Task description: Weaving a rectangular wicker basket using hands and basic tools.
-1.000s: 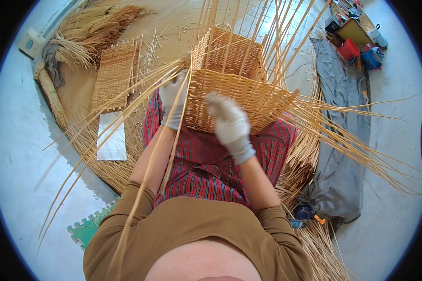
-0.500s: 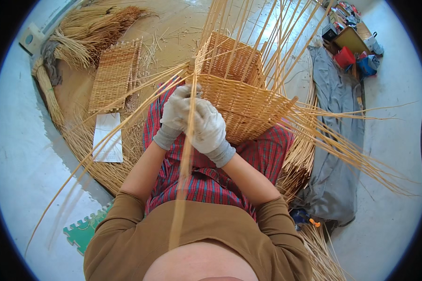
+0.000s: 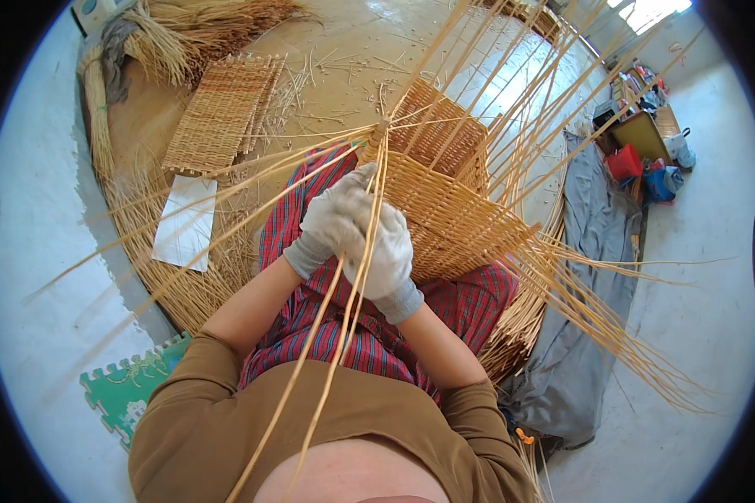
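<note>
Head view: my honey-brown wicker basket (image 3: 445, 222), close-woven and open-topped, rests on the far edge of my plaid lap (image 3: 471, 300), long stakes (image 3: 558, 282) fanning outward. My gloved left hand (image 3: 337, 215) and right hand (image 3: 384, 250) meet by its left corner among pale strands (image 3: 380, 172); blur hides whether they're clenched.

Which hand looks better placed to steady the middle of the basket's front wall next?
Probably the right hand: it is nearer the middle of the front wall, while the left hand is farther left, with the right hand in between.
</note>
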{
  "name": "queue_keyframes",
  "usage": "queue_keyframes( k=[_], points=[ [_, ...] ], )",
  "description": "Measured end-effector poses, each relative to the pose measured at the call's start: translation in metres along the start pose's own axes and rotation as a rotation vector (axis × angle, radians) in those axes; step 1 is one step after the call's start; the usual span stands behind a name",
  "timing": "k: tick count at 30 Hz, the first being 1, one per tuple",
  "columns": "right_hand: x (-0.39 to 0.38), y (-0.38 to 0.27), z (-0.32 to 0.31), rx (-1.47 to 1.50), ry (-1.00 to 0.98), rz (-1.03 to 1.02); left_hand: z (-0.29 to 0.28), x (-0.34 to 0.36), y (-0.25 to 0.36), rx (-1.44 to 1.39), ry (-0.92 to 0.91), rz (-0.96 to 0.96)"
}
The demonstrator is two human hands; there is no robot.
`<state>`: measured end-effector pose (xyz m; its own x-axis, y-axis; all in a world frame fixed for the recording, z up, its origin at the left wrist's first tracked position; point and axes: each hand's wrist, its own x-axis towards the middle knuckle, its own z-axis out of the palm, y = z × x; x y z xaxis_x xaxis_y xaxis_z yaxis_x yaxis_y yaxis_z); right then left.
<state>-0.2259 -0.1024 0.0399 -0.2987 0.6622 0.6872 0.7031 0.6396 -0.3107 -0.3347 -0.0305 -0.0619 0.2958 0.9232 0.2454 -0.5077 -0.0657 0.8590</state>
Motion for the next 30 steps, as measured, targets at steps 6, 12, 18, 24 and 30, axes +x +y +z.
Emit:
queue_keyframes(
  k=[6,12,18,24,30],
  points=[
    [-0.04,0.056,-0.026,0.443,0.544,0.34,-0.003,-0.01,0.013,1.019,-0.125,0.286],
    [-0.06,0.141,-0.034,0.908,0.719,0.973,0.033,0.023,0.025,1.37,-0.302,0.434],
    [0.047,0.131,-0.047,0.056,0.367,0.411,0.049,0.055,0.027,1.518,-0.354,-0.06],
    [0.06,0.132,-0.051,0.423,0.666,0.401,0.04,0.057,0.022,1.524,-0.294,0.157],
    [-0.05,0.152,-0.081,-0.011,0.547,0.666,0.098,0.055,0.014,1.497,-0.361,0.6]
  ],
)
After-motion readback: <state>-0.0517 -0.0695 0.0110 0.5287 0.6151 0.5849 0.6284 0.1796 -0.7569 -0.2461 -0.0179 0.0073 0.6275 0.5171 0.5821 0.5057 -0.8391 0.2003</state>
